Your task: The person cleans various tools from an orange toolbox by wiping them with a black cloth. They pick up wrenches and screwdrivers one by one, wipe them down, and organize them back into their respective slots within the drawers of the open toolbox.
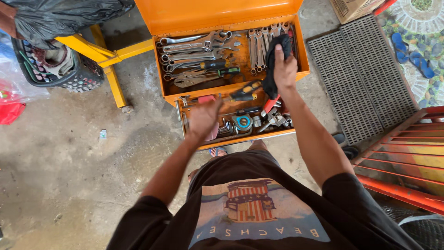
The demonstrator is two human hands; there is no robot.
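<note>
1. The right hand (285, 65) is raised over the upper tray of an open orange toolbox (231, 14), its fingers closed around a black cloth (274, 69) that hangs down from the grip towards the lower tray.
2. The left hand (203, 118) hovers over the lower tray; it is blurred, so I cannot tell whether it is wide, narrow or holding anything. A screwdriver with a black and yellow handle (245, 91) lies just beside its fingers, across the edge between the 2 trays.
3. The upper tray holds rows of wrenches (196, 46) and a green-handled screwdriver (229, 71).
4. The lower tray holds a tape measure (242, 122), hex keys and small metal parts.
5. The toolbox sits on the concrete floor (69, 153), next to a yellow metal frame (108, 58).
6. A grey grid mat (360, 78) lies to the right, and a basket (51, 69) stands at the left.
</note>
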